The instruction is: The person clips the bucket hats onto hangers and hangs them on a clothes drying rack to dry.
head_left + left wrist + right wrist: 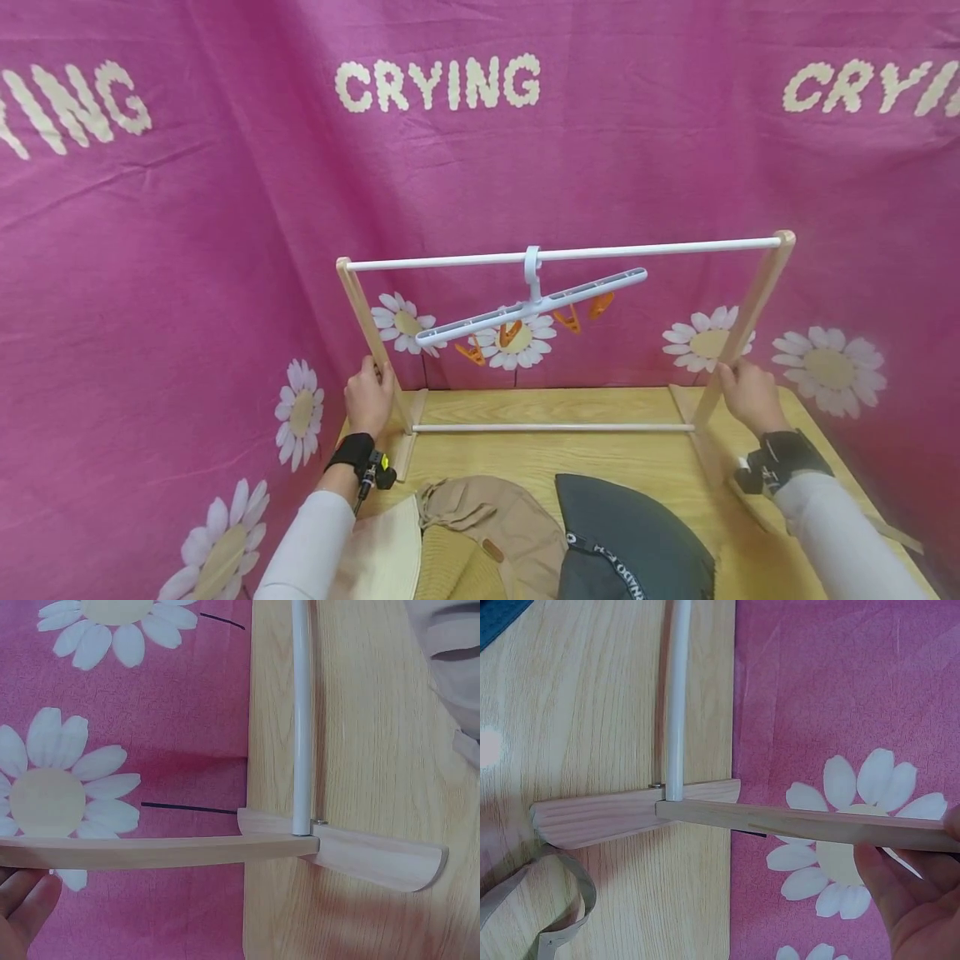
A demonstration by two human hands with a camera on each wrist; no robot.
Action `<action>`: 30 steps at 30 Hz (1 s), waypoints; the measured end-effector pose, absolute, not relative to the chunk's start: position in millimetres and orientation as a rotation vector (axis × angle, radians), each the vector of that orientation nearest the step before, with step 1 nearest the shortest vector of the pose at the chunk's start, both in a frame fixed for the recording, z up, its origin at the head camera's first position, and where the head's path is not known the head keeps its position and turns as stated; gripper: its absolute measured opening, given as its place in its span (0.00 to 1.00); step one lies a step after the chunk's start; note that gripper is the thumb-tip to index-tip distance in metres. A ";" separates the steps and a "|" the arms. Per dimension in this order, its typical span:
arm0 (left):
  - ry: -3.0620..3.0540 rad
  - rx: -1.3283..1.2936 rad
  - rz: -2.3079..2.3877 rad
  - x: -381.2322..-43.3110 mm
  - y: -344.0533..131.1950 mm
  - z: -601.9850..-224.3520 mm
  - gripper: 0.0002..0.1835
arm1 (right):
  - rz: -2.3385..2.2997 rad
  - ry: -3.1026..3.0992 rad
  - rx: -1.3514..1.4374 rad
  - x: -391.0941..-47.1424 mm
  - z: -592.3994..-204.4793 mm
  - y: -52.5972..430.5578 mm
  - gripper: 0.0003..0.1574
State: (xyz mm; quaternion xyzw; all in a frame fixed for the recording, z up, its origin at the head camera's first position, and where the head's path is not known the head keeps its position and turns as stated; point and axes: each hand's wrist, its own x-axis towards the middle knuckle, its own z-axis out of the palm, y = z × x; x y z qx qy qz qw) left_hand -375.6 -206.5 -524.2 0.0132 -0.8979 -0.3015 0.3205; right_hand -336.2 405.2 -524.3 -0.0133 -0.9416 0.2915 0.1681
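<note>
While the left hand (369, 397) and right hand (752, 396), fingers curled, grip the rack (637, 250), the hanger (517, 312) already hangs there — the hats (517, 517) before it, I'd judge, not yet hung.

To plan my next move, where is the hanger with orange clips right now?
In the head view, the hanger hangs from the white top bar, slightly left of its middle, between the wooden uprights.

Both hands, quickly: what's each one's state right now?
Left hand: holding the straight, pale wooden left post.
Right hand: holding the straight, pale wooden right post.
</note>
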 end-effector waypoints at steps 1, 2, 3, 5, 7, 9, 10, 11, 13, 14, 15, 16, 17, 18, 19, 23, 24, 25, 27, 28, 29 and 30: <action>-2.367 0.029 -0.795 -374.4 -207.0 -524.0 0.13 | 0.831 -2.680 -0.035 -335.5 -524.0 404.6 0.24; -2.372 0.027 -0.798 -373.4 -207.3 -524.1 0.13 | 0.831 -2.682 -0.032 -334.7 -523.7 404.4 0.24; -2.375 0.024 -0.802 -372.5 -207.3 -524.2 0.14 | 0.834 -2.684 -0.031 -334.1 -523.7 404.3 0.24; -2.374 0.016 -0.804 -370.9 -206.4 -524.2 0.13 | 0.823 -2.673 -0.018 -333.4 -525.0 404.6 0.23; -2.362 0.001 -0.795 -370.5 -205.2 -524.8 0.13 | 0.811 -2.652 -0.007 -333.5 -527.2 405.8 0.23; -2.346 -0.020 -0.780 -371.6 -204.4 -525.9 0.13 | 0.796 -2.632 0.002 -334.9 -529.4 407.9 0.22; -2.344 -0.022 -0.777 -372.5 -204.1 -525.8 0.13 | 0.788 -2.623 0.007 -336.1 -530.2 409.1 0.22; -2.342 -0.027 -0.784 -373.3 -204.2 -525.7 0.13 | 0.786 -2.618 0.008 -336.6 -529.8 409.3 0.22; -2.337 -0.024 -0.789 -374.6 -205.3 -526.6 0.13 | 0.794 -2.623 0.007 -337.0 -529.1 408.9 0.22; -2.336 -0.019 -0.789 -374.8 -205.8 -527.1 0.13 | 0.798 -2.627 0.005 -336.8 -529.2 408.5 0.22; -2.339 -0.010 -0.795 -374.3 -205.8 -527.1 0.13 | 0.801 -2.630 0.003 -336.5 -529.3 408.3 0.23; -2.344 -0.005 -0.796 -373.4 -206.0 -526.9 0.13 | 0.804 -2.633 0.000 -335.8 -529.9 407.7 0.22; -2.342 -0.007 -0.796 -372.5 -206.1 -527.3 0.13 | 0.805 -2.631 0.001 -334.9 -530.6 407.3 0.22; -2.342 -0.003 -0.790 -371.9 -205.7 -527.9 0.13 | 0.807 -2.632 0.001 -334.7 -532.0 408.0 0.22; -2.342 -0.003 -0.789 -371.1 -205.1 -527.8 0.13 | 0.805 -2.626 0.001 -334.9 -533.4 408.9 0.22; -2.342 0.008 -0.796 -370.8 -203.8 -527.0 0.13 | 0.797 -2.601 0.019 -336.7 -532.6 411.0 0.22; -2.339 0.015 -0.796 -370.9 -204.0 -527.0 0.13 | 0.801 -2.601 0.020 -337.1 -532.1 410.6 0.22; -2.337 0.019 -0.798 -370.8 -204.3 -526.5 0.13 | 0.804 -2.602 0.022 -337.4 -531.6 410.1 0.22; -2.337 0.027 -0.799 -371.4 -204.7 -525.2 0.13 | 0.814 -2.607 0.014 -338.2 -531.0 408.7 0.23; -2.338 0.027 -0.800 -371.7 -204.8 -524.5 0.13 | 0.818 -2.611 0.009 -338.9 -530.8 408.2 0.23; -2.342 0.029 -0.801 -372.0 -204.7 -523.4 0.13 | 0.817 -2.613 0.005 -339.7 -530.6 407.6 0.23; -2.348 0.028 -0.800 -372.4 -204.5 -522.3 0.12 | 0.819 -2.612 -0.007 -340.5 -530.5 406.9 0.23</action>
